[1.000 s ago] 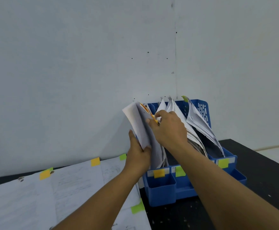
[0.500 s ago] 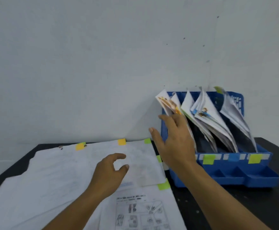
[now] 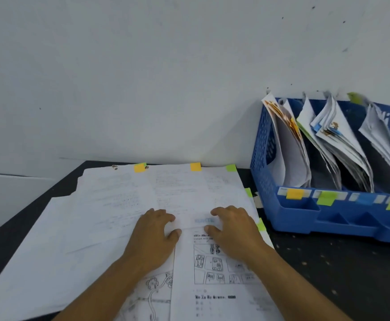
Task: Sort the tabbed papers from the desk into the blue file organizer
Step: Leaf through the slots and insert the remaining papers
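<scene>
Both hands, left (image 3: pixel 153 237) and right (image 3: pixel 234 230), now down on desk papers (image 3: pixel 110 205), grips loose, empty; 4 organizer (image 3: pixel 264 144) slots.

— Where does the one view look from?
— From the person's head, forward and down, close over the desk (image 3: pixel 328 274).
— What fills it?
— Wall across the top from 10 to 2 o'clock; forearms enter from 6; blue file organizer (image 3: pixel 305 212) near the edge at 3.
</scene>
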